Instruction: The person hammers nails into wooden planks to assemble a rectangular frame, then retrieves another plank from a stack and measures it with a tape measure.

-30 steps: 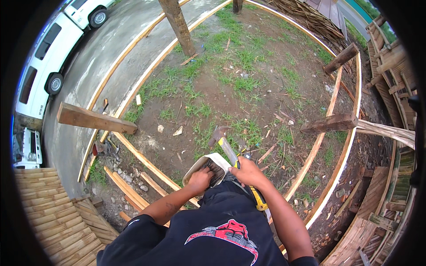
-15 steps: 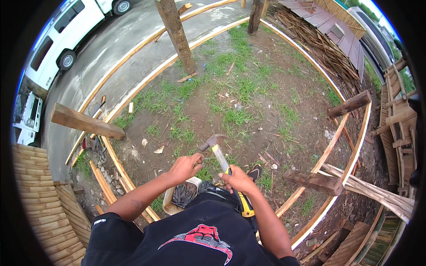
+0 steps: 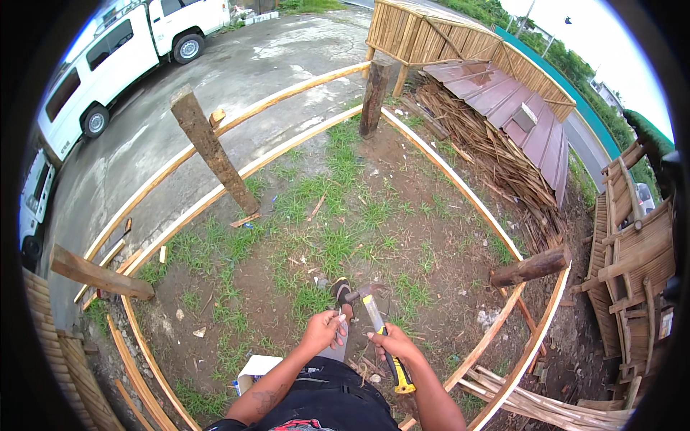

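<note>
My right hand [image 3: 397,343] is closed round the yellow, grey and black handle of a claw hammer [image 3: 374,312]. The hammer's head points away from me, over the ground near my sandalled foot [image 3: 341,289]. Just left of the hammer, my left hand [image 3: 323,332] is pinched, with a small thin sliver at the fingertips that looks like a nail [image 3: 341,314]. By my left forearm stands a white container [image 3: 253,368], partly covered by the arm; its contents are mostly hidden.
A frame of long wooden boards [image 3: 172,223] on thick posts [image 3: 212,147] surrounds the grassy dirt. Bamboo poles [image 3: 525,395] lie at lower right. Beyond are stacked sticks [image 3: 489,136] under reddish metal sheets [image 3: 503,90], a bamboo structure [image 3: 625,273] and a white van [image 3: 108,61].
The view has swung up and to the right, and my foot now shows ahead. My left hand has come nearer the hammer. The container's nails, seen earlier, are now mostly hidden.
</note>
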A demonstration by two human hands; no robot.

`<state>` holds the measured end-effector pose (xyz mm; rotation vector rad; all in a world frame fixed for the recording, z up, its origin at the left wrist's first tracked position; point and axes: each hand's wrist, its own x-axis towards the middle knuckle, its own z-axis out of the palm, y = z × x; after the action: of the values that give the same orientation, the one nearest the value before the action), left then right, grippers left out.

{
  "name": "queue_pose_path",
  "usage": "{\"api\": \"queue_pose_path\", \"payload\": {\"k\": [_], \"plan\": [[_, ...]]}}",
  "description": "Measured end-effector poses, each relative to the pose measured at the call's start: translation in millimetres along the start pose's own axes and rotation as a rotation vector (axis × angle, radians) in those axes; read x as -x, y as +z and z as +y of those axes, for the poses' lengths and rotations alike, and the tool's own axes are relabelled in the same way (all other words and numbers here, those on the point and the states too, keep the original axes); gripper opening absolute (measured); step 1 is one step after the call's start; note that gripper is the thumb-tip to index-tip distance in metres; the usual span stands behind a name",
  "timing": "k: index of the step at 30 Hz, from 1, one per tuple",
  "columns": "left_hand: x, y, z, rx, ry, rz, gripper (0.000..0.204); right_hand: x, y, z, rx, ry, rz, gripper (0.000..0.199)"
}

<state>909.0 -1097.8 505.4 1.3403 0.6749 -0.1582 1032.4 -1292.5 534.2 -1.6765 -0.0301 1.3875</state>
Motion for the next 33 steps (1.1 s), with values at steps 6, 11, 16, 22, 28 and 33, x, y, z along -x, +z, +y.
{"api": "queue_pose_path", "payload": {"k": [6, 11, 16, 22, 28, 33], "plan": [[-227, -13, 113, 0.097, -0.009, -0.047, 0.02, -137, -104, -156, 0.002, 0.012, 0.041, 0.023], [-377, -17, 277, -0.174, 0.1, -0.114, 0.019, -191, -196, -306, -0.057, -0.046, 0.012, 0.021], [-531, -21, 406, -0.312, 0.166, -0.157, 0.023, -264, -290, -423, -0.186, -0.082, 0.029, 0.024], [-709, -41, 505, -0.555, 0.286, 0.032, 0.025, -403, -411, -560, -0.134, -0.08, 0.035, 0.025], [-841, -78, 648, -0.413, 0.218, 0.1, 0.022, -501, -503, -753, 0.094, -0.111, 0.007, 0.03], [-972, -128, 746, -0.287, 0.233, 0.199, 0.017, -592, -538, -893, 0.065, -0.162, 0.039, 0.026]]}}
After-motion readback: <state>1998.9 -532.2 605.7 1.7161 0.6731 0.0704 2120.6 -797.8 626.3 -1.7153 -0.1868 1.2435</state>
